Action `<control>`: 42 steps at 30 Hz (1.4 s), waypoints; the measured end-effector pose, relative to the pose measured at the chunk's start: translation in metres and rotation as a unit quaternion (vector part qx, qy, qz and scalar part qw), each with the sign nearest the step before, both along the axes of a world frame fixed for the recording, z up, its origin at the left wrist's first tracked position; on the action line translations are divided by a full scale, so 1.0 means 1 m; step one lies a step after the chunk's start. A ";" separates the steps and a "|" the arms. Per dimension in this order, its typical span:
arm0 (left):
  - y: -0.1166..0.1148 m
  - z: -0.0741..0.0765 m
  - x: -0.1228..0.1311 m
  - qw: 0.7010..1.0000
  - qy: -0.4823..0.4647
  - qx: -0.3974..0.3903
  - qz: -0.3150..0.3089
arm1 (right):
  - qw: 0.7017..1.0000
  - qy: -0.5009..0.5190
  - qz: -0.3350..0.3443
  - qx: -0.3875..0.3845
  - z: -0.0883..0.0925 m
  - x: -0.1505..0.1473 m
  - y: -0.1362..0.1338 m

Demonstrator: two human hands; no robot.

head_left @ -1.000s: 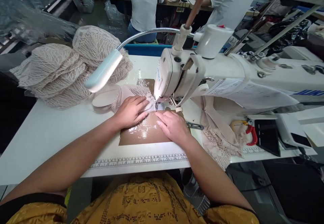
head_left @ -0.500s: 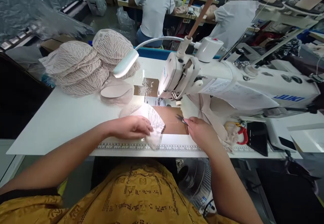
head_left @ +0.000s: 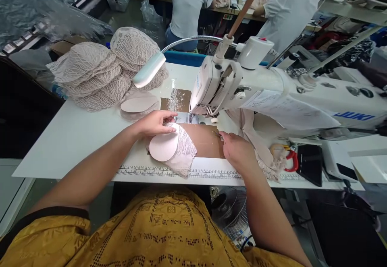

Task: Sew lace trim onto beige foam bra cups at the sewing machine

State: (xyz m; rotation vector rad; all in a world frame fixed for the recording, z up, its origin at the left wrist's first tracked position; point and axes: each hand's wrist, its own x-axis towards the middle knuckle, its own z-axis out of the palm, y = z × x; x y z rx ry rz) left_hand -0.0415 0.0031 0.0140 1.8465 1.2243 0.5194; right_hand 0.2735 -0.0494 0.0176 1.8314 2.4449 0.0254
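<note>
A bra cup point(head_left: 165, 145) of pale lace with a smooth oval pad lies on the brown plate point(head_left: 205, 142) in front of the sewing machine's needle. At its upper left edge is my left hand point(head_left: 155, 123), thumb on the pad and fingers curled past the edge. My right hand point(head_left: 238, 148) rests at the plate's right end, closed around small thread snips point(head_left: 218, 134); their blades point left and are partly hidden by the fingers. The white sewing machine point(head_left: 208, 85) stands just beyond both hands.
Stacked lace cups point(head_left: 90, 73) and a loose padded cup point(head_left: 139, 102) lie left. A lamp point(head_left: 149, 69) overhangs the table. Beige fabric point(head_left: 260, 150), red-handled scissors point(head_left: 292, 160) and a black phone-like slab point(head_left: 310, 164) sit right. A ruler strip point(head_left: 211, 174) edges the front. Two people work beyond.
My left hand has moved up from the cup's front to its upper left edge, uncovering the oval pad. The snips are now more hidden in my right hand. The view has shifted slightly.
</note>
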 end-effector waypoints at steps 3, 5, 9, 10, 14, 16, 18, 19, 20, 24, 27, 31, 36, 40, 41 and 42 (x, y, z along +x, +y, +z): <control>-0.001 -0.002 0.000 1.000 0.018 0.010 -0.001 | 0.995 0.093 -0.006 0.020 -0.002 0.003 -0.005; -0.001 -0.001 -0.001 0.999 0.045 0.012 0.003 | 0.988 0.152 0.007 0.001 -0.002 0.001 -0.007; 0.010 0.002 0.005 0.999 0.053 0.007 -0.011 | 0.969 0.219 0.090 -0.065 0.003 -0.019 0.000; 0.014 0.002 0.008 0.999 0.048 0.009 -0.017 | 0.965 0.223 0.116 -0.073 0.005 -0.026 0.004; 0.035 0.003 0.023 0.997 0.059 0.018 -0.042 | 0.960 0.198 0.183 -0.076 0.005 -0.050 0.025; 0.040 0.003 0.028 0.992 0.082 0.062 -0.067 | 0.965 0.173 0.185 -0.071 -0.001 -0.056 0.033; 0.038 0.006 0.031 0.977 0.123 0.159 -0.073 | 0.970 0.155 0.178 -0.065 -0.009 -0.058 0.037; 0.033 0.007 0.031 0.963 0.147 0.212 -0.073 | 0.971 0.152 0.174 -0.060 -0.013 -0.058 0.038; 0.027 0.009 0.031 0.950 0.167 0.254 -0.078 | 0.972 0.153 0.171 -0.054 -0.017 -0.057 0.037; -0.005 0.010 0.035 0.928 0.186 0.281 -0.158 | 0.972 0.165 0.162 -0.040 -0.024 -0.055 0.034; -0.019 0.005 0.040 0.919 0.212 0.279 -0.180 | 0.973 0.173 0.149 -0.031 -0.025 -0.056 0.033; -0.016 -0.003 0.040 0.910 0.232 0.295 -0.178 | 0.974 0.180 0.135 -0.006 -0.028 -0.058 0.033; -0.003 -0.007 0.033 0.908 0.210 0.303 -0.200 | 0.977 0.181 0.115 -0.002 -0.030 -0.060 0.032; 0.007 -0.011 0.028 0.908 0.189 0.301 -0.222 | 0.978 0.177 0.106 -0.002 -0.030 -0.062 0.032; 0.009 -0.012 0.027 0.906 0.185 0.304 -0.228 | 0.979 0.176 0.106 -0.001 -0.030 -0.062 0.032; 0.012 -0.013 0.026 0.904 0.182 0.308 -0.233 | 0.979 0.176 0.106 0.001 -0.030 -0.062 0.032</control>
